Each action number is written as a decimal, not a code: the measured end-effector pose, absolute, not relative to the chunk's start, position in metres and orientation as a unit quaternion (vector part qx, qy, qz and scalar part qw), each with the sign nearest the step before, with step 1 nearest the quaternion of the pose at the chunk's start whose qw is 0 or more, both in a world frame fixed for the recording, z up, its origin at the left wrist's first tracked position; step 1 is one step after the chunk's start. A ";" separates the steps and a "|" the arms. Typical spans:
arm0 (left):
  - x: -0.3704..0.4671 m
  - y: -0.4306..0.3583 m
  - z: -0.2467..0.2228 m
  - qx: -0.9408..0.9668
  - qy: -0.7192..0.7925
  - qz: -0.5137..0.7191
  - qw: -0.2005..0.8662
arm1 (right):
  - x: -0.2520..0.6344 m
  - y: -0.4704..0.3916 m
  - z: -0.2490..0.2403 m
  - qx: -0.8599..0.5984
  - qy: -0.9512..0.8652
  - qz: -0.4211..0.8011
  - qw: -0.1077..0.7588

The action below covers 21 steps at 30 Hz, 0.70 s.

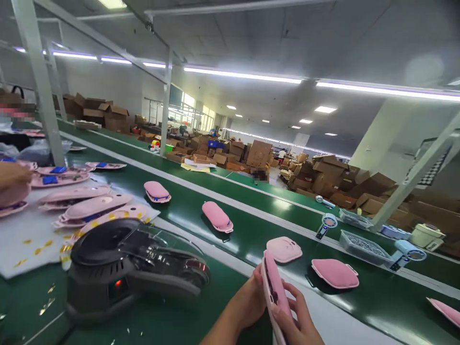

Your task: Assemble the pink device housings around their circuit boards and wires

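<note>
Pink shell — between both hands

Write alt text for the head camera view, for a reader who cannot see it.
Two bare hands, left hand and right hand, hold a flat pink plastic casing on edge above a green conveyor belt that carries similar pink casings. A black tape dispenser sits to the left.

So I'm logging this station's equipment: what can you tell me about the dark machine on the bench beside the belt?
The dark machine is a low, rounded unit in grey-black plastic, glossy on top. It has a round, drum-like rear section and a tapering front end with clear parts. A small red light glows on its near side. It sits on the green bench, its back edge against a white sheet holding pink shells. Neither hand touches it.
</note>
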State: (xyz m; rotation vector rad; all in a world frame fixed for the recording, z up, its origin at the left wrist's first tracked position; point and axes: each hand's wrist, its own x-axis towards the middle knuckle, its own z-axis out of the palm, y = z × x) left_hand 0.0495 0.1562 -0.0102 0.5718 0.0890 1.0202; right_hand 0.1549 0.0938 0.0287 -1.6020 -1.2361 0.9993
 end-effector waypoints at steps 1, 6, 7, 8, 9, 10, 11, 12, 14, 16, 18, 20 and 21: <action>0.047 0.155 -0.010 0.272 0.046 0.474 0.836 | 0.151 0.086 0.028 -0.655 -0.490 0.386 0.426; 0.036 0.158 -0.013 0.287 0.092 0.454 0.839 | 0.143 0.067 0.033 -0.677 -0.512 0.344 0.401; 0.034 0.159 -0.012 0.290 0.095 0.455 0.837 | 0.146 0.066 0.036 -0.676 -0.521 0.336 0.399; 0.033 0.159 -0.011 0.292 0.095 0.456 0.835 | 0.151 0.067 0.038 -0.677 -0.527 0.324 0.400; 0.031 0.160 -0.009 0.296 0.092 0.455 0.835 | 0.157 0.068 0.039 -0.678 -0.531 0.307 0.406; 0.029 0.161 -0.008 0.302 0.088 0.451 0.835 | 0.163 0.069 0.039 -0.681 -0.532 0.285 0.414; 0.028 0.162 -0.007 0.308 0.081 0.445 0.837 | 0.170 0.071 0.038 -0.688 -0.531 0.262 0.420; 0.026 0.163 -0.006 0.317 0.074 0.437 0.838 | 0.177 0.073 0.035 -0.695 -0.531 0.240 0.421; 0.023 0.167 -0.007 0.339 0.059 0.414 0.843 | 0.189 0.078 0.026 -0.713 -0.529 0.197 0.416; 0.022 0.171 -0.010 0.360 0.051 0.386 0.848 | 0.196 0.083 0.015 -0.720 -0.539 0.149 0.411; 0.021 0.174 -0.015 0.373 0.052 0.362 0.853 | 0.200 0.086 0.006 -0.710 -0.567 0.100 0.405; 0.021 0.175 -0.020 0.372 0.057 0.352 0.857 | 0.201 0.085 0.002 -0.693 -0.609 0.074 0.378; 0.021 0.175 -0.022 0.368 0.060 0.352 0.858 | 0.201 0.083 0.002 -0.685 -0.627 0.068 0.364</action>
